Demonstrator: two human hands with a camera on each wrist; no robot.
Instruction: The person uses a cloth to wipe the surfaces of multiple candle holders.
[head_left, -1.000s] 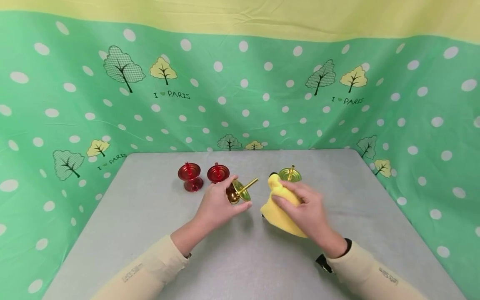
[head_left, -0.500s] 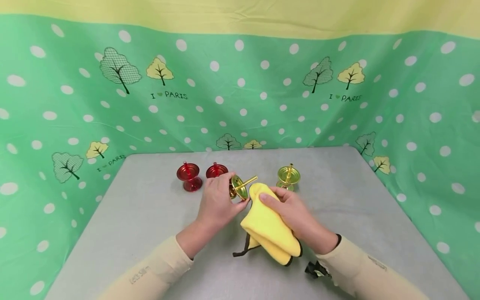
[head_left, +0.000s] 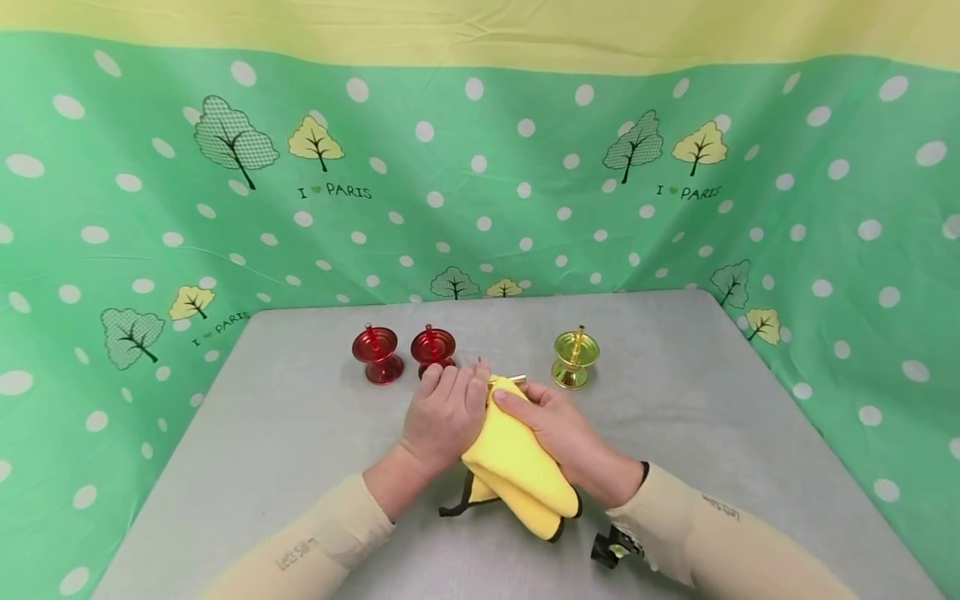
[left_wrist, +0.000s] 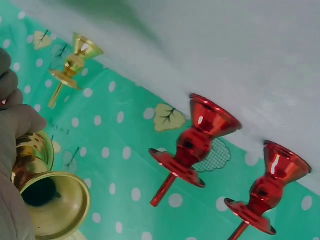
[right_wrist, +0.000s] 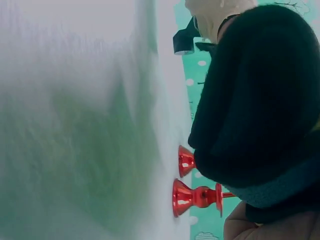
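Head view: left hand [head_left: 444,408] grips gold candleholder [left_wrist: 47,200] (cloth-covered).

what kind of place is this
Likely a staged tabletop setup rather than a lived-in room: a plain grey table is fenced on three sides by a green printed cloth, with only small candle holders and a yellow rag laid out.

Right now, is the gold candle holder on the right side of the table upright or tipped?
Upright. The gold candle holder stands on its base on the table, spike pointing up, clear of both hands.
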